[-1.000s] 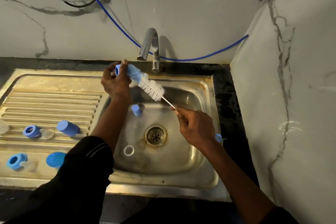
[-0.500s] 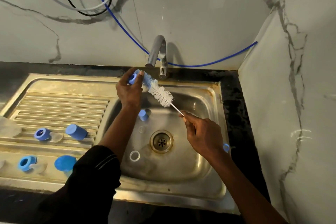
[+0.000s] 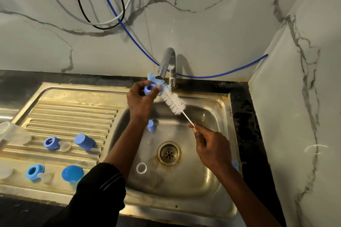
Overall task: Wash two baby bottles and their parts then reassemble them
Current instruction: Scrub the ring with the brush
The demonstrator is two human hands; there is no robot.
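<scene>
Brush point(image 3: 173, 103) moved behind ring point(image 3: 149, 89) in left hand point(image 3: 140, 101); right hand point(image 3: 212, 145) pinches handle point(image 3: 187, 119).

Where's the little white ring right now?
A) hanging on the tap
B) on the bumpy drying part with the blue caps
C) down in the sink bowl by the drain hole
C: the white ring lies flat on the floor of the sink, just left of the drain.

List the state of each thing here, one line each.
brush: bristles against blue ring
left hand: grips blue ring
right hand: pinches brush handle
tap: no water visible
drain: unplugged
white ring: flat in sink
blue cap: sideways on drainboard
</scene>
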